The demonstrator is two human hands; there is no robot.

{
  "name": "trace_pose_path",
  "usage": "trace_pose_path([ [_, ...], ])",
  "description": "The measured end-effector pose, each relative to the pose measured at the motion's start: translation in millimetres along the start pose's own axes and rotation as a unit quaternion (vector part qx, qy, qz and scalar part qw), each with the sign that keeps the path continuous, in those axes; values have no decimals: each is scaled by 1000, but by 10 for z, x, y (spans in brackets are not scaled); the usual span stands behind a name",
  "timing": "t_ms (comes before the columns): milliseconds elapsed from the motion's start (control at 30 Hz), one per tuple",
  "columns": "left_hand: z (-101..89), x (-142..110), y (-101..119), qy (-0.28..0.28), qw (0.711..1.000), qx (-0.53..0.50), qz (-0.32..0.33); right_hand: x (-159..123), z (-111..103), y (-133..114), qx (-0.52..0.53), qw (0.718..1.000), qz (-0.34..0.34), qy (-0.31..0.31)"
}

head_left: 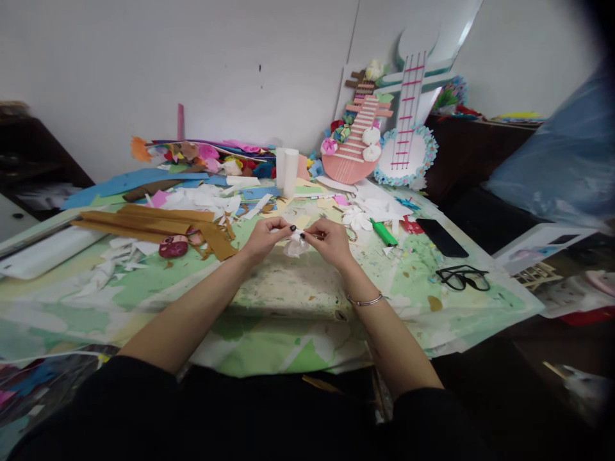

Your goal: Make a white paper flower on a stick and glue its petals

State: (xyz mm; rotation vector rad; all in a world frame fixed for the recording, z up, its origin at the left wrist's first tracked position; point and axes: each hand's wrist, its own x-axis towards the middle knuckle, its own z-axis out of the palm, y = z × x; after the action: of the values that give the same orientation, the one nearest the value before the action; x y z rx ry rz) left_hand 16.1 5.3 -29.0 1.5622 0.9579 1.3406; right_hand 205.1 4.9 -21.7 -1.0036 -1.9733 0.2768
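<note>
Both my hands meet over the middle of the paper-strewn table (298, 294). My left hand (266, 235) and my right hand (327, 240) each pinch a small white crumpled paper piece (295, 246) held between them, just above the table. The fingers of both hands are closed on it. A silver bangle (365, 300) circles my right wrist.
Brown paper strips (158, 224) and white scraps lie at the left. A white roll (287, 170) stands behind. A green cutter (383, 232), a black phone (441, 237) and black glasses (462, 277) lie at the right. Paper instrument models (358, 141) lean on the wall.
</note>
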Motion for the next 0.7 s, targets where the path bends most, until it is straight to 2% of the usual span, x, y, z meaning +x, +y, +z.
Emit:
trace_pose_path([
  [700, -9, -3, 36, -38, 999, 20, 24, -4, 0, -23, 0, 1000, 18, -11],
])
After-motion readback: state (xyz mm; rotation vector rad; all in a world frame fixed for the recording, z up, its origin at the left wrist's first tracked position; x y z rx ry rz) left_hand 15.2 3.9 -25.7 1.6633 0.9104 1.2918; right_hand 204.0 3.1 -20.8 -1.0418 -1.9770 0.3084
